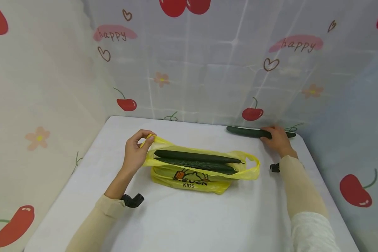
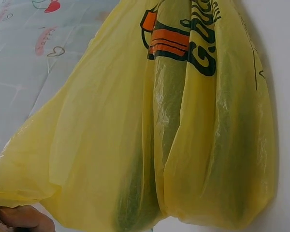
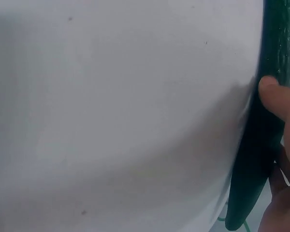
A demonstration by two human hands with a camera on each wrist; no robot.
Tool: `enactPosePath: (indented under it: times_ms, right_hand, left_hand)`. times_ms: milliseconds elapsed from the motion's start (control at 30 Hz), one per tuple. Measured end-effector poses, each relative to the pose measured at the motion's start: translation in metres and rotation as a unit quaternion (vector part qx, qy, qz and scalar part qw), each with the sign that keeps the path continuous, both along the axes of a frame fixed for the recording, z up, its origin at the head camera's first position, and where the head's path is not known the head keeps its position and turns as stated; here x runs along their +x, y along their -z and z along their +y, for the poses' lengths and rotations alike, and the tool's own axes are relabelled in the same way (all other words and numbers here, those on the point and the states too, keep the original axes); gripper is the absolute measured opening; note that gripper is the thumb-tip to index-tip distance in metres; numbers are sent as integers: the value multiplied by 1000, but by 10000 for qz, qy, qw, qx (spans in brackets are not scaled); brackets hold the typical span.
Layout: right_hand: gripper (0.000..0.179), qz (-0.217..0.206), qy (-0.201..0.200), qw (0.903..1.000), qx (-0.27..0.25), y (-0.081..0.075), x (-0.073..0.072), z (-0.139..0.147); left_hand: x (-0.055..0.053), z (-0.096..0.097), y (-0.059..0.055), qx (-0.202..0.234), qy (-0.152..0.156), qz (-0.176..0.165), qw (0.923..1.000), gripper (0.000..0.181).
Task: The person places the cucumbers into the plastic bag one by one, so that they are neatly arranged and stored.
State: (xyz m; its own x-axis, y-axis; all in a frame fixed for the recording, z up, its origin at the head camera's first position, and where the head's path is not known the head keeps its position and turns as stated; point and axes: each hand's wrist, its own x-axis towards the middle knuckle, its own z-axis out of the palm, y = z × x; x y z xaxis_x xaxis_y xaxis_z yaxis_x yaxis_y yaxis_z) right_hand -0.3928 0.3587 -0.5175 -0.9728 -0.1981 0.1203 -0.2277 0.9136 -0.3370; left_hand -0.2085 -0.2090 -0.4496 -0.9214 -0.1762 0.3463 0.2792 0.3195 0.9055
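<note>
A yellow plastic bag [image 1: 189, 187] lies mid-table with its mouth spread, and two cucumbers [image 1: 196, 156] show side by side inside. My left hand [image 1: 136, 148] pinches the bag's left handle between thumb and fingers. The left wrist view has the bag [image 2: 101, 121] filling most of it, with dark green shapes through the plastic and part of the left hand [image 2: 24, 218] at the lower corner. At the table's back right, my right hand [image 1: 277, 140] grips another cucumber [image 1: 244, 132]. Seen from the right wrist, the thumb presses on that cucumber [image 3: 253, 179].
The white table [image 1: 176, 224] ends at a printed curtain [image 1: 201, 70] just behind the gripped cucumber. More curtain hangs on the left and right sides. The bag's right handle loop [image 1: 253, 168] stands free. Black wrist devices [image 1: 133, 200] sit near both cuffs.
</note>
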Motion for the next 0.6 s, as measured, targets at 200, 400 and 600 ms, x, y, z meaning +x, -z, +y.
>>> enactPosePath:
  times_ms: [200, 400, 600]
  right_hand:
    - [50, -108, -17, 9998, 170, -4, 2, 0]
    - [50, -67, -133, 9982, 577, -4, 3, -2]
    - [49, -146, -168, 9984, 518, -8, 10, -5]
  left_hand:
    - [-1, 2, -2, -43, 115, 164, 9998, 16]
    - [-1, 2, 0, -66, 41, 125, 9999, 17]
    - [1, 0, 0, -88, -17, 102, 9999, 17]
